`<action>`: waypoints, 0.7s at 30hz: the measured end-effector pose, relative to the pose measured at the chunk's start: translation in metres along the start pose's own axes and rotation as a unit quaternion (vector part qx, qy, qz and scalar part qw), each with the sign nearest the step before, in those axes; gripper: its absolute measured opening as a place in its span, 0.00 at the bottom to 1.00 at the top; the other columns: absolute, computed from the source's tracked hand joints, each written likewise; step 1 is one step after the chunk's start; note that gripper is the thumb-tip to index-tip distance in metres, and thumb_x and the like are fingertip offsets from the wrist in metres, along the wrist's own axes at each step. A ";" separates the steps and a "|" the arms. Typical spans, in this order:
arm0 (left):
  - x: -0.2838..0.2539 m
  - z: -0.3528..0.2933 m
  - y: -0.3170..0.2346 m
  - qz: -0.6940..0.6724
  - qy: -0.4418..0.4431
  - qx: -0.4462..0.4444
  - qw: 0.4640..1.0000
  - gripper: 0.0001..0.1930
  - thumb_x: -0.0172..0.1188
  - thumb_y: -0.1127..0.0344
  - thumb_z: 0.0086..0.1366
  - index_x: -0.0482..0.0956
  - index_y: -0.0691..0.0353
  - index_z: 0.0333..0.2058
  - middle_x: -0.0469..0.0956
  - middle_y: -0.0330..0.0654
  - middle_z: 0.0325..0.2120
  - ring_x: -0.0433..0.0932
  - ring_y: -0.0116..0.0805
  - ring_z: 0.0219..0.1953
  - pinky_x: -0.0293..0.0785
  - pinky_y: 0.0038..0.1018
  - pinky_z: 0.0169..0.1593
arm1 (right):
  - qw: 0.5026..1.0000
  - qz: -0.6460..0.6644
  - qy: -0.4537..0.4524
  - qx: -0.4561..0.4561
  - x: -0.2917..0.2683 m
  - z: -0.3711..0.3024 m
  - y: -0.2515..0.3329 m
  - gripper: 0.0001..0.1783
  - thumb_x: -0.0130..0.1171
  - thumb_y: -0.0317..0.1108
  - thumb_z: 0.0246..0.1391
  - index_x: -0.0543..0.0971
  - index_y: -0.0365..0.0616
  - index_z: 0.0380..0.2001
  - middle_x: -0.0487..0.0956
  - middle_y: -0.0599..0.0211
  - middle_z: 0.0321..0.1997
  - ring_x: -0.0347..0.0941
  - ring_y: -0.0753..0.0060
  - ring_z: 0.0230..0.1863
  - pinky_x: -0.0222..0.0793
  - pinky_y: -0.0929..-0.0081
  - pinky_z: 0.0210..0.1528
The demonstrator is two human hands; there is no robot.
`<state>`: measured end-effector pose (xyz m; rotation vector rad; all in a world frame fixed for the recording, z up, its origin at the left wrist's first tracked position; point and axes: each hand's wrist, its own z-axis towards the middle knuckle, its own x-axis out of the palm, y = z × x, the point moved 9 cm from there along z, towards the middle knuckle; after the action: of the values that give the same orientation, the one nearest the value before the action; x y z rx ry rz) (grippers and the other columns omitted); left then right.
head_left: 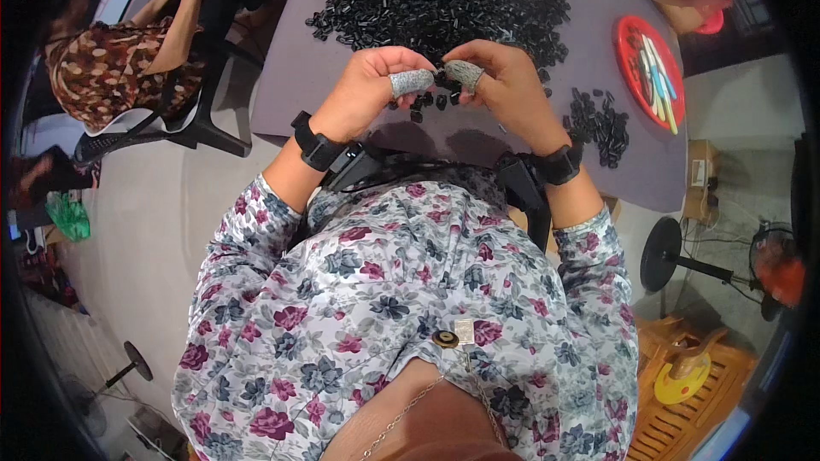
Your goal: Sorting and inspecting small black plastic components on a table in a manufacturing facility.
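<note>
Both my hands meet over the near edge of a large heap of small black plastic parts [444, 0]. My left hand [380, 81] is closed in a pinch, its thumb wrapped in a grey cover. Facing it, my right hand [500, 77] pinches too, with a similar cover on the thumb. Between the fingertips is a small black part [440, 74], mostly hidden; its exact kind does not show. Just below my hands lie several loose black parts [423, 104]. To the right of my right hand is a smaller pile of black parts [600, 126].
The heap rests on a grey-purple table [290, 60]. At the right edge stands a red tray [628, 43] holding knife-like tools with pale and blue handles. Another person in a patterned top [124, 68] sits at the left. A black fan [662, 254] stands right of the table.
</note>
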<state>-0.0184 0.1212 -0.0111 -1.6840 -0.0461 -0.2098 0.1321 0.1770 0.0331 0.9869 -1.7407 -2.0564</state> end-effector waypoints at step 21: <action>-0.015 -0.002 0.017 0.036 -0.024 -0.022 0.999 0.08 0.60 0.75 0.70 0.84 0.65 0.45 0.84 0.33 0.33 0.75 0.17 0.30 0.71 0.16 0.36 | 0.990 -0.128 0.040 -0.035 0.009 -0.003 -0.016 0.12 0.61 0.21 0.49 0.82 0.33 0.40 0.84 0.64 0.32 0.78 0.78 0.30 0.75 0.77 0.35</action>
<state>-0.0310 0.1181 -0.0299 -1.7307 -0.0165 -0.1167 0.1312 0.1729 0.0154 1.3112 -1.5594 -2.1789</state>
